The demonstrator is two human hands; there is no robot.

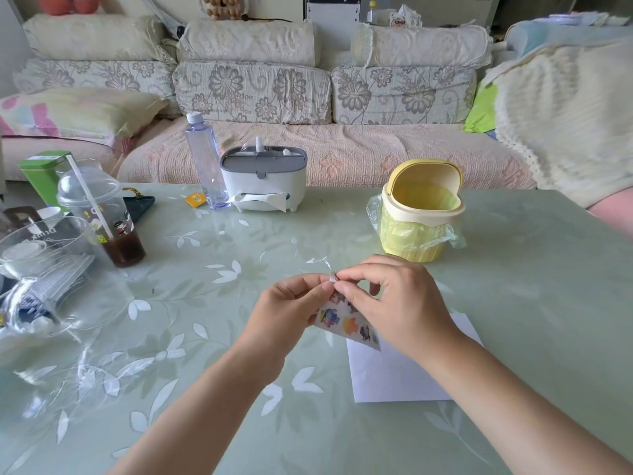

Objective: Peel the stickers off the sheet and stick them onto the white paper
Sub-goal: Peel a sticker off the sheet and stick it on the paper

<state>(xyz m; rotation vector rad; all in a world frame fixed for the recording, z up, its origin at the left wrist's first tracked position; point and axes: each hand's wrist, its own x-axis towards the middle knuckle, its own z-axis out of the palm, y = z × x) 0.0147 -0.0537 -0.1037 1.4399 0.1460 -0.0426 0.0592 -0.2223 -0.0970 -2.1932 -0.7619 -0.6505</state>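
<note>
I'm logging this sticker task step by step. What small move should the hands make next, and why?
Probably the right hand should draw the pinched corner away while the left hand steadies the small sheet of colourful cartoon stickers. Both pinch its top edge, where a white flap stands up, and the white rectangular paper lying below shows no sticker yet.

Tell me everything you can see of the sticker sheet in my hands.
The sticker sheet is a small, glossy, pale strip of colourful cartoon stickers, purple, orange-yellow and darker ones. It is held tilted above the table, its lower end over a corner of the white paper. The left hand holds its left edge; the right hand pinches its top corner, where a small white flap curls up.
</note>
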